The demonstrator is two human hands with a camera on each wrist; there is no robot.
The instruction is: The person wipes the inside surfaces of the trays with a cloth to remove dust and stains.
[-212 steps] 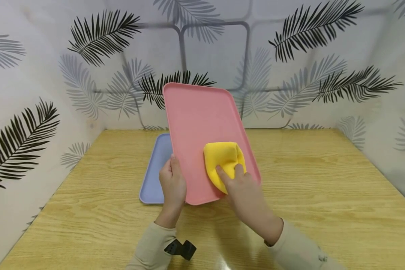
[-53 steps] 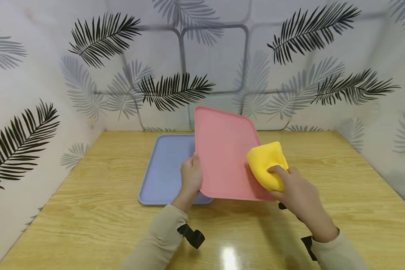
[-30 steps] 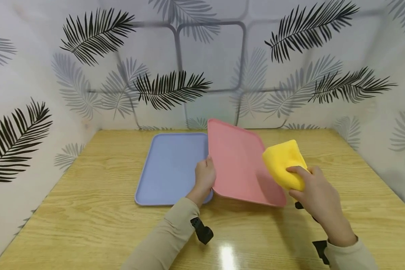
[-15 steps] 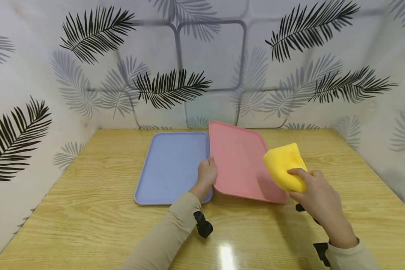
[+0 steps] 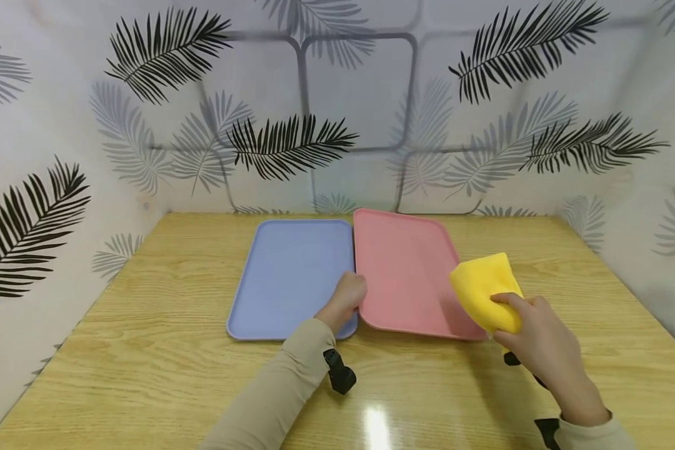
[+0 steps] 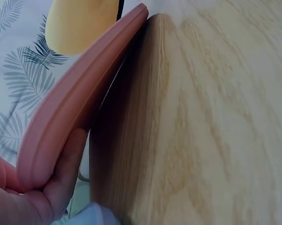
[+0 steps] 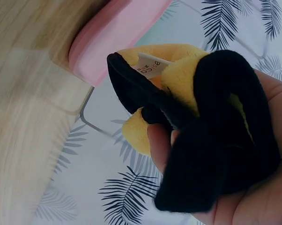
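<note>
My left hand grips the left edge of a pink rectangular tray. That edge is raised, while the tray slopes down to the right, its far end close to the table in the left wrist view. Fingers show under the rim there. A folded yellow cloth is pinched in my right hand, by the tray's near right corner. Up close, in the right wrist view, the plush cloth has black trim and a white label. To the left, a blue tray lies flat.
All this is over a light wooden table. Leaf-patterned cloth walls rise at the back and both sides. Black bands sit at both wrists, one with a small dark block beside the left sleeve.
The pink tray has come down and right, uncovering the blue tray, and lies flatter. My right hand has carried the yellow cloth from the tray's surface to its right side.
</note>
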